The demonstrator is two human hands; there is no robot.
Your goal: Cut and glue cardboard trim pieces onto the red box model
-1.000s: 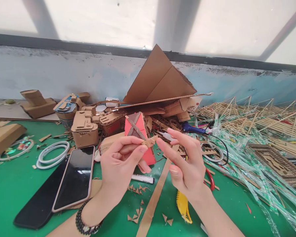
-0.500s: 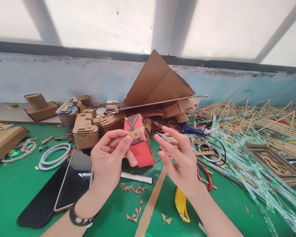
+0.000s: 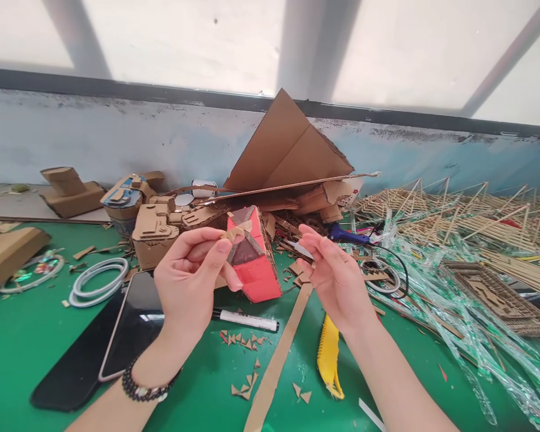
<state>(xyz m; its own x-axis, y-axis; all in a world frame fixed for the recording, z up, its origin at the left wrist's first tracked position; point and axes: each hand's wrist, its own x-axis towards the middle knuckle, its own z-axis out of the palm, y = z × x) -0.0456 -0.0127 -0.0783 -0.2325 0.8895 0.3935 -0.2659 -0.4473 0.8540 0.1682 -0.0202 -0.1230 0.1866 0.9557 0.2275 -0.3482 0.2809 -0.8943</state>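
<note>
"Between the left hand's [image 3: 184, 285] thumb and fingers, what's that?"

"A small notched scrap of cardboard [image 3: 235, 232], pinched and held up in front of the red block [image 3: 261, 281]."

"And the right hand [image 3: 337, 288]?"

"Raised across from it, fingers half curled; I can't tell whether they grip anything."

"What lies below them?"

"On the green desk [image 3: 198, 390], a black-and-white marker [image 3: 248, 320], little cardboard triangles [image 3: 247, 344], a long cardboard strip [image 3: 276, 363] and a yellow tool [image 3: 328, 357]. Near the left wrist lies a smartphone [image 3: 137, 321]."
</note>
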